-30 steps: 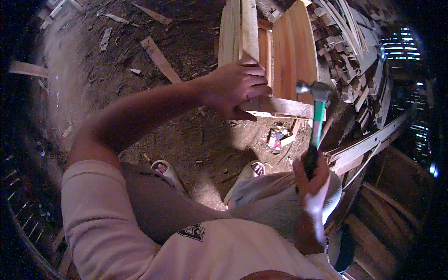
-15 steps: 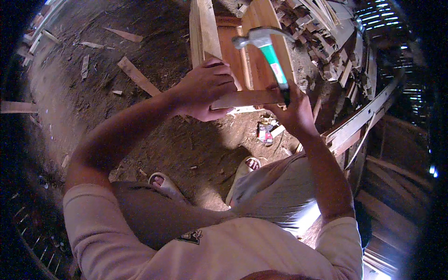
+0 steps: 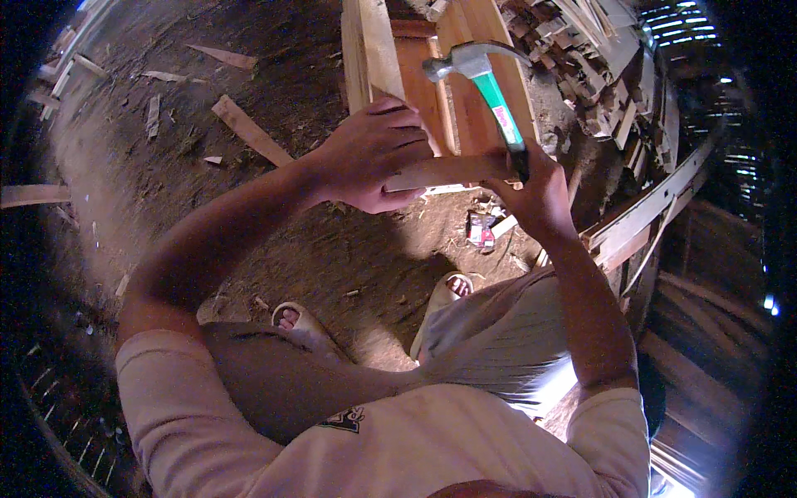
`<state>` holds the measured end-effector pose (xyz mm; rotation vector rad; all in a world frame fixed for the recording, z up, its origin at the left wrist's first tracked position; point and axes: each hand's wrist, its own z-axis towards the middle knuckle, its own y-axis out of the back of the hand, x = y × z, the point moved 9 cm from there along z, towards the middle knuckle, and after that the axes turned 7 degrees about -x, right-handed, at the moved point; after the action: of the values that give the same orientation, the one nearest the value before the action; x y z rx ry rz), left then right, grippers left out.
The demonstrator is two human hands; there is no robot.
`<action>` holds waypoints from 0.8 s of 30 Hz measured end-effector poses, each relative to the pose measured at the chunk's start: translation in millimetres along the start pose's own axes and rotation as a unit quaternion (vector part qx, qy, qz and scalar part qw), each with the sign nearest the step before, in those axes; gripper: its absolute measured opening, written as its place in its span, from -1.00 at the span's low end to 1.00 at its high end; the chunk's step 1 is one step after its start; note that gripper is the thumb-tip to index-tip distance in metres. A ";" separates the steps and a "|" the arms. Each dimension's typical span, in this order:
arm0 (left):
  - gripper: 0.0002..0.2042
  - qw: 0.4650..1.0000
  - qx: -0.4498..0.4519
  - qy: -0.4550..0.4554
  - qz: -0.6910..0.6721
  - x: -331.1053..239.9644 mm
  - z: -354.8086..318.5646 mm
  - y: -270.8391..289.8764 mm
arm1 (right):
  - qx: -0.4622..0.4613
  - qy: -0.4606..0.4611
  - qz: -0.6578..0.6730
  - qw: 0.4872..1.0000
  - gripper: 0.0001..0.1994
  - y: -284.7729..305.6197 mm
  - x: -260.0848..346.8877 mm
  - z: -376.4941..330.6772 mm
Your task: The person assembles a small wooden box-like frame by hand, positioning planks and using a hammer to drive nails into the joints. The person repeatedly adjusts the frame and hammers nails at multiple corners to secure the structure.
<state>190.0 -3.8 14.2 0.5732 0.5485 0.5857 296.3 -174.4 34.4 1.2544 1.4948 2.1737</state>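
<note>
A claw hammer (image 3: 490,83) with a green and black handle stands up from my right hand (image 3: 535,192), whose fingers are closed round the grip's lower end. That hand also touches the right end of a short wooden board (image 3: 452,173). My left hand (image 3: 374,156) is wrapped over the board's left end, close to a corner of the long wooden frame (image 3: 371,58). The board lies across the frame's near end. Inside the frame, a reddish-brown panel (image 3: 418,79) shows between its two long sides. My left fingertips are partly hidden.
Offcuts are piled (image 3: 581,83) at the far right. Loose wood strips (image 3: 249,131) lie on the dirt floor to the left. A small red and white packet (image 3: 480,231) lies below the frame. A long wooden beam (image 3: 639,217) runs along the right.
The hammer, both hands and the frame all appear slightly farther right in the picture, along with the floor. Both hands keep their hold on the board, and the hammer stays in my right hand.
</note>
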 end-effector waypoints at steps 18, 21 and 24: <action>-0.36 0.994 0.086 -0.045 0.041 6.4 -5.1 -7.9 | -0.023 -0.145 0.091 0.985 -0.71 46.9 15.5 -66.0; -0.39 0.995 0.046 -0.061 0.058 4.0 -4.5 -2.0 | 0.052 -0.129 -0.067 0.988 -0.71 48.6 39.1 -106.7; -0.44 0.997 0.020 -0.064 0.040 4.0 -4.8 1.9 | 0.046 -0.095 -0.002 0.994 -0.67 44.4 51.2 -134.3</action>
<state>189.2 1.6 10.8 0.6675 0.4180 0.6094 177.2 -252.6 82.6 1.4413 1.5317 1.9392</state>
